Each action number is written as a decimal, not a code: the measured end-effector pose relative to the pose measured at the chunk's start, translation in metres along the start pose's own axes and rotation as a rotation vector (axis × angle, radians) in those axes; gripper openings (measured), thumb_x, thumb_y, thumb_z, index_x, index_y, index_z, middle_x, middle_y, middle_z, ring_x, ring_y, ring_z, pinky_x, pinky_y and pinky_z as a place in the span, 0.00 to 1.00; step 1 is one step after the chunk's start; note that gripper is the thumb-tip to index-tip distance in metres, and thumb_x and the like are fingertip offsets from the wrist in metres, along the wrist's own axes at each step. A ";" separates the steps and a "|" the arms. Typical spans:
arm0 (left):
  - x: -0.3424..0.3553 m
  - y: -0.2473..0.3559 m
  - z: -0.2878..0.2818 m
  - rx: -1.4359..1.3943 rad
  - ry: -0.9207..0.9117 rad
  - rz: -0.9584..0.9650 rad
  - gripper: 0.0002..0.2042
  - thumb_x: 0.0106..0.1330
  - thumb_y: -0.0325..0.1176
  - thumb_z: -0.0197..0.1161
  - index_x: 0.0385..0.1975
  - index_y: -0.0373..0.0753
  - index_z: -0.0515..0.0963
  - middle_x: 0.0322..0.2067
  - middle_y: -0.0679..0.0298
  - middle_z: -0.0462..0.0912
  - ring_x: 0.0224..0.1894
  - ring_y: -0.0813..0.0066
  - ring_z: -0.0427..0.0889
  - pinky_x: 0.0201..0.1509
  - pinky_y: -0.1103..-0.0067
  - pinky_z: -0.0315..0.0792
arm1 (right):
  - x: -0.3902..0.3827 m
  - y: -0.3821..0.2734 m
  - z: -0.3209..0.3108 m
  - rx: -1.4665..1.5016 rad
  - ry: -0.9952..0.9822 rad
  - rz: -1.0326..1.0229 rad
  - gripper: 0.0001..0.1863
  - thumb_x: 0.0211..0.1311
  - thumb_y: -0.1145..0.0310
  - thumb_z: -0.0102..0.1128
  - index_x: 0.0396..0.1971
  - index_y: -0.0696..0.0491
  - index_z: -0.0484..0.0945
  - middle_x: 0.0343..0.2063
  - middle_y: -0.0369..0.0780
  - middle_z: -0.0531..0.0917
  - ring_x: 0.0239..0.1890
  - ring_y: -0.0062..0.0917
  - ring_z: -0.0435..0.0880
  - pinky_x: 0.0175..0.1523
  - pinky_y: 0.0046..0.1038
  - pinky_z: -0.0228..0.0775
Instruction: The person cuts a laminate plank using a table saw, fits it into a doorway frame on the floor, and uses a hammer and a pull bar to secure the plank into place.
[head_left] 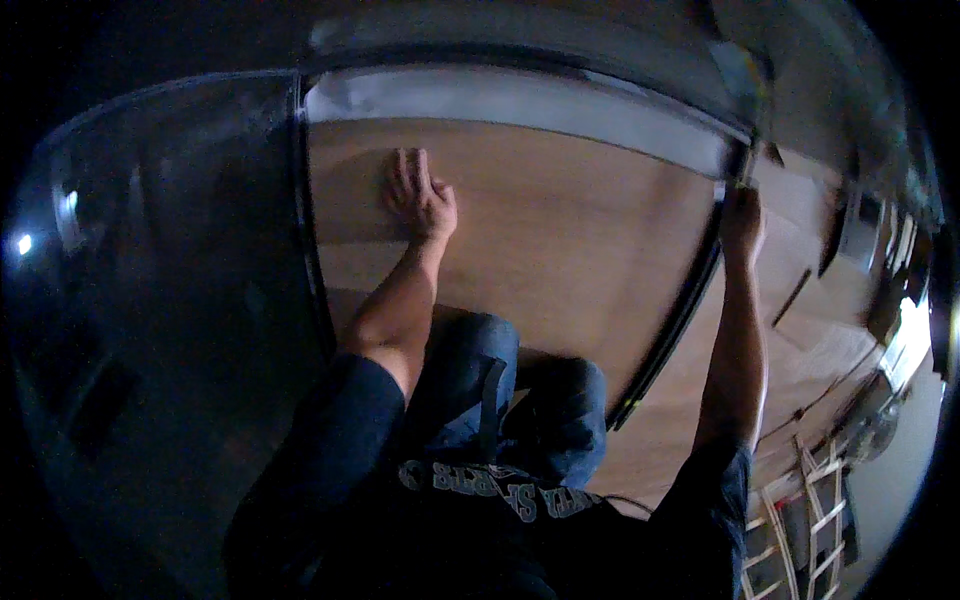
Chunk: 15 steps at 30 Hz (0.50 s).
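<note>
My left hand (428, 207) rests on a light brown wooden panel (560, 230), fingers stretched out and nothing held. My right hand (742, 225) is closed at the upper end of a long dark strip (685, 310) along the panel's right side. Its fingers are in shadow. Small pale and yellowish spots show beside them, but what they grip cannot be made out. A grey-white band (500, 98) crosses beyond the wood, bordered by a dark curved edge. On the panel's left side runs another dark strip (307, 220). My knees are bent over the panel's near part.
A large dark surface (170, 270) with reflected lights spreads to the left. More wood-coloured surface (790, 240) lies right of the strip, with a thin dark piece (793, 296) on it. Wooden ladder-like frames (822, 510) stand at lower right, near a bright opening (908, 345).
</note>
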<state>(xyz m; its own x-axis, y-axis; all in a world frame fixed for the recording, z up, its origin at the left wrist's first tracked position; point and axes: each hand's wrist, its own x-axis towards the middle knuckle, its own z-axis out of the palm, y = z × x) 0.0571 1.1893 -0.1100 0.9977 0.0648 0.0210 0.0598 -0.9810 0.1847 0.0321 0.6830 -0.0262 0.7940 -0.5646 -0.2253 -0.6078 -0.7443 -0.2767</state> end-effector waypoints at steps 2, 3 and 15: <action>0.001 -0.002 -0.010 -0.054 -0.009 -0.014 0.31 0.64 0.33 0.62 0.70 0.47 0.67 0.75 0.52 0.60 0.77 0.47 0.58 0.75 0.46 0.54 | -0.084 0.026 -0.003 0.102 -0.016 -0.211 0.15 0.75 0.56 0.61 0.36 0.54 0.79 0.29 0.48 0.84 0.32 0.45 0.84 0.39 0.44 0.74; -0.003 -0.002 0.003 -0.045 0.002 -0.024 0.31 0.65 0.35 0.61 0.71 0.47 0.68 0.75 0.52 0.60 0.77 0.47 0.57 0.75 0.46 0.54 | -0.127 0.060 0.000 -0.107 -0.022 -0.227 0.13 0.72 0.59 0.64 0.33 0.53 0.78 0.28 0.47 0.83 0.31 0.45 0.83 0.38 0.44 0.73; -0.068 -0.093 0.000 -0.096 -0.198 0.523 0.34 0.71 0.49 0.62 0.75 0.48 0.63 0.79 0.56 0.55 0.79 0.49 0.53 0.79 0.49 0.50 | -0.697 0.209 0.007 -0.019 -0.753 0.489 0.16 0.69 0.56 0.60 0.32 0.54 0.83 0.31 0.50 0.86 0.36 0.48 0.86 0.41 0.48 0.75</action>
<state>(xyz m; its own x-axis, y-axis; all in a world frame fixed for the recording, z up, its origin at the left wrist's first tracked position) -0.0160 1.2758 -0.1286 0.8812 -0.4702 -0.0494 -0.4381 -0.8514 0.2884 -0.6486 0.9240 0.0664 0.2242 -0.4414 -0.8689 -0.8705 -0.4915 0.0250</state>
